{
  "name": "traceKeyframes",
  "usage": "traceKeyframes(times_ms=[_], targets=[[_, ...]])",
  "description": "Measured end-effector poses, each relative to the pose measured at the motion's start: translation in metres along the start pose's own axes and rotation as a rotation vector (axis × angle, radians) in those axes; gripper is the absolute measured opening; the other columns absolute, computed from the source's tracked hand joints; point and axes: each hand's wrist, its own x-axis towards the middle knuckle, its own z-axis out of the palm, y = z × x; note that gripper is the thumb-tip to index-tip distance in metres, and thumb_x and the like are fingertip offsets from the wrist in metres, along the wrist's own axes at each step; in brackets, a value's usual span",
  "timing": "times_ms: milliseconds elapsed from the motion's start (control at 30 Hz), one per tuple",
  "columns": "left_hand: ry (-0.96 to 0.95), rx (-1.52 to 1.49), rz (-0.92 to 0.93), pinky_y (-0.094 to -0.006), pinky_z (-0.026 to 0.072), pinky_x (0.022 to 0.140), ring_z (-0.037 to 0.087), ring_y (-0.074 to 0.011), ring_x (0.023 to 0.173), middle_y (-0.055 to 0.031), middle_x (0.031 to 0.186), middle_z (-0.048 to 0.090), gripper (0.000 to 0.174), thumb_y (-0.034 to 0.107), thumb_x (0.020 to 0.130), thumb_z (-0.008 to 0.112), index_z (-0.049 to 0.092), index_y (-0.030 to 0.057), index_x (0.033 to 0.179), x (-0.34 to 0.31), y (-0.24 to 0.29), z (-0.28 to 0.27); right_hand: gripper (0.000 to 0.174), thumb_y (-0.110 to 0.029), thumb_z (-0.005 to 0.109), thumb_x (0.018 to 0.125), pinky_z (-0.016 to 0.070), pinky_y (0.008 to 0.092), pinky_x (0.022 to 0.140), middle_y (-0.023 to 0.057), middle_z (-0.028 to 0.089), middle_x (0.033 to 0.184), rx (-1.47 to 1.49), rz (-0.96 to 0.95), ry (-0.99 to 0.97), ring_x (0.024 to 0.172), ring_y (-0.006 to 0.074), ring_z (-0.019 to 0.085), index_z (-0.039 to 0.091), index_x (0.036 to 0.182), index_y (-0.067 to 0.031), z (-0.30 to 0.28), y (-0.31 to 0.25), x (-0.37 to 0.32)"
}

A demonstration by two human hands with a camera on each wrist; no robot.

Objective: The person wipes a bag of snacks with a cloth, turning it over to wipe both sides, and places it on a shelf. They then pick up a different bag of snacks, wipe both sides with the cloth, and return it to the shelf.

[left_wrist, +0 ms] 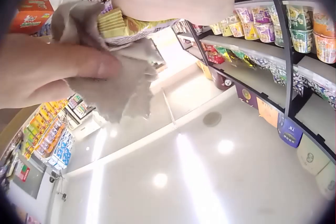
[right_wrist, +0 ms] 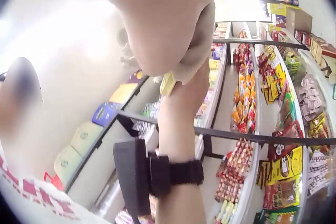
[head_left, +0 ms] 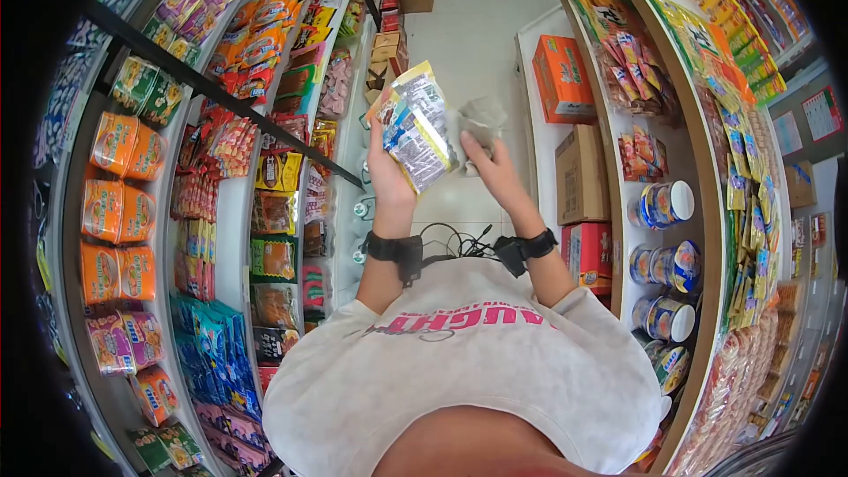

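Observation:
In the head view my left hand holds up a flat plastic snack packet with yellow ends and silver printed panels. Just right of it, my right hand grips a crumpled grey cloth. The left wrist view shows that cloth with frayed edges, pinched under the thumb of the right hand. A yellow crimped end of the packet pokes out behind it. In the right wrist view, the right hand covers most of the cloth and the packet.
Shelves of bagged snacks and orange cup packs line the left side. On the right stand an orange carton, a brown box and blue-white tubs. A black post crosses the left shelves. Tiled floor runs between.

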Motion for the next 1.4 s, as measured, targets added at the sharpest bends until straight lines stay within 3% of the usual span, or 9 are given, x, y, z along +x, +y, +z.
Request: traceKeyframes(times_ms=[167,233,367,467,567,767,900,1100,1400], targets=[[-0.033,0.461,-0.001,-0.0351,0.0482,0.1,0.058,-0.0202,0.118,-0.0122,0.131,0.058,0.05,0.036,0.105,0.045,0.045,-0.001,0.14,0.016,-0.016,-0.003,0.036,-0.01,0.068,0.088,0.0538,0.0277,0.071,0.0068,0.07,0.103,0.064,-0.024,-0.029,0.092,0.0117,0.065,0.062,0.121,0.0014,-0.043,0.0,-0.006],[0.091,0.793,0.108,-0.0306,0.0474,0.095,0.058,-0.0159,0.113,-0.0127,0.125,0.059,0.051,0.033,0.103,0.053,0.043,-0.0027,0.139,0.018,-0.032,0.001,0.039,-0.001,0.064,0.083,0.0539,0.0293,0.077,0.01,0.071,0.106,-0.027,-0.209,0.12,0.097,0.0162,0.067,0.062,0.122,0.0015,-0.063,0.011,-0.003],[-0.033,0.666,-0.094,-0.0376,0.0438,0.099,0.057,-0.0185,0.116,-0.0104,0.129,0.058,0.06,0.038,0.102,0.054,0.04,-0.002,0.143,0.001,-0.07,0.029,0.06,0.013,0.058,0.07,0.0505,0.0347,0.095,0.0161,0.067,0.122,-0.295,-0.555,0.301,0.116,0.029,0.064,0.06,0.128,-0.0008,-0.085,0.012,-0.002],[-0.113,0.63,-0.176,-0.0319,0.0434,0.098,0.056,-0.016,0.116,-0.0092,0.13,0.058,0.063,0.037,0.101,0.056,0.037,-0.002,0.146,-0.001,-0.087,0.061,0.071,0.017,0.056,0.064,0.0431,0.0377,0.106,0.0171,0.061,0.132,-0.468,-0.734,0.148,0.128,0.0348,0.054,0.059,0.131,-0.0037,-0.083,-0.008,-0.017],[0.027,0.708,-0.102,-0.0323,0.0453,0.096,0.059,-0.0175,0.114,-0.0082,0.132,0.057,0.055,0.035,0.101,0.057,0.045,-0.0016,0.14,0.018,-0.097,0.074,0.076,0.018,0.057,0.06,0.0392,0.0398,0.111,0.0148,0.054,0.141,-0.425,-0.701,-0.165,0.133,0.0362,0.048,0.059,0.132,-0.0065,-0.1,-0.012,-0.029],[0.024,0.605,-0.011,-0.0293,0.0479,0.094,0.059,-0.0128,0.112,-0.009,0.128,0.06,0.046,0.025,0.1,0.06,0.051,-0.0039,0.134,0.029,-0.129,0.068,0.066,0.015,0.052,0.07,0.0436,0.0365,0.105,0.0167,0.061,0.132,0.038,-0.532,0.345,0.124,0.0275,0.058,0.053,0.134,0.0004,-0.153,-0.01,-0.027],[0.052,0.712,-0.033,-0.0283,0.0495,0.09,0.061,-0.0123,0.106,-0.0093,0.122,0.064,0.042,0.025,0.099,0.063,0.055,-0.0048,0.128,0.024,-0.142,0.078,0.048,-0.01,0.069,0.087,0.0508,0.029,0.088,0.0113,0.066,0.118,0.039,-0.195,0.136,0.104,0.0141,0.062,0.054,0.131,0.004,-0.174,-0.011,-0.001],[0.026,0.81,-0.167,-0.027,0.0519,0.085,0.064,-0.0125,0.099,-0.0103,0.117,0.066,0.041,0.023,0.095,0.067,0.057,-0.0043,0.125,0.04,-0.123,0.074,0.042,-0.026,0.071,0.091,0.0532,0.025,0.067,0.0052,0.069,0.093,0.15,-0.091,-0.058,0.083,0.0096,0.065,0.061,0.12,0.003,-0.164,0.015,0.017],[-0.372,0.886,-0.461,-0.0287,0.0564,0.079,0.071,-0.0196,0.087,-0.0122,0.103,0.069,0.037,0.01,0.094,0.066,0.051,-0.0067,0.124,0.092,-0.124,0.052,0.033,-0.024,0.068,0.094,0.0529,0.0245,0.055,0.0059,0.068,0.093,0.303,0.028,0.344,0.07,0.0095,0.065,0.06,0.114,0.0006,-0.157,0.022,0.048]])
